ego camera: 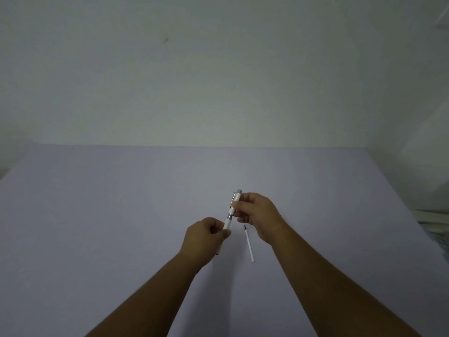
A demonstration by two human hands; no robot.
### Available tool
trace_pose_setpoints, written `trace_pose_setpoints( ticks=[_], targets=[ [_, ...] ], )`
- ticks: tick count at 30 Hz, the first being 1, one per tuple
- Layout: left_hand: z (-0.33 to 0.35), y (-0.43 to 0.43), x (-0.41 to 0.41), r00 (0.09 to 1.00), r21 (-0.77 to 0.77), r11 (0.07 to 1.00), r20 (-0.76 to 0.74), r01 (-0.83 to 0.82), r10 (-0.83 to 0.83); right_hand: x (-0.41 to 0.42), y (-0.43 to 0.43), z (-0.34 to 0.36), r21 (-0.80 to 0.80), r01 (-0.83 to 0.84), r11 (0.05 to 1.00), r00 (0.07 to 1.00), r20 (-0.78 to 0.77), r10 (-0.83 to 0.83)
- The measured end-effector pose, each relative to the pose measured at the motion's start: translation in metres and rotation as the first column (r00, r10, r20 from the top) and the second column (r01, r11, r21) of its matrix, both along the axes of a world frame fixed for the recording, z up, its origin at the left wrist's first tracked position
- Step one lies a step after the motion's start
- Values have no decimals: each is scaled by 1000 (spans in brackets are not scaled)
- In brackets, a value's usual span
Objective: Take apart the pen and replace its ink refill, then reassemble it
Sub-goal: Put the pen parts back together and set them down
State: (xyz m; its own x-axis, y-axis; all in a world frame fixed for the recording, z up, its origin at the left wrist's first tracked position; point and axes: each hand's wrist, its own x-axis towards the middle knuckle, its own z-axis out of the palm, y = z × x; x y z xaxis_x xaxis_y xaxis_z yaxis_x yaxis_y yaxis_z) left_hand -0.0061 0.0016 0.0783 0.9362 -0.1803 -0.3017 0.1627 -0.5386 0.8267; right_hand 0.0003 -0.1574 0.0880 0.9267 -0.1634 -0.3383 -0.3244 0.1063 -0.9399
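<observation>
A white pen [231, 212] with a silver clip, grey end cap and metal middle band is held upright and slightly tilted above the table. My right hand [257, 215] grips its upper half near the clip. My left hand [205, 235] is closed around its lower half, whose tip pokes out below the hand. A thin white ink refill [249, 244] with a dark tip lies loose on the table, just right of the pen and below my right hand.
The table [97, 227] has a pale lilac surface that runs back to a plain wall. At the far right edge sit blurred light-coloured objects [435, 222].
</observation>
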Motion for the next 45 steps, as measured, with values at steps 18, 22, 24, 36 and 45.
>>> trace_pose_setpoints(
  ticks=[18, 22, 24, 36, 45],
  targets=[
    [-14, -10, -5, 998, 178, 984, 57, 5, -15, -11, 4, -22, -42, 21, 999, 994, -110, -26],
    [-29, -14, 1, 999, 113, 994, -38, -6, 11, -12, -8, -43, -117, 155, 981, 968, -179, -174],
    [-38, -15, 2, 995, 83, 996, -92, -34, 42, -14, -13, -57, -291, 111, 950, 961, -212, -178],
    [-87, -23, 4, 985, 238, 971, -152, -41, 79, -33, -7, -104, -667, -106, 738, 948, -292, -127],
    [-98, -26, 11, 987, 293, 955, -130, -50, 91, -28, -2, -111, -711, -163, 684, 944, -314, -101]
  ],
)
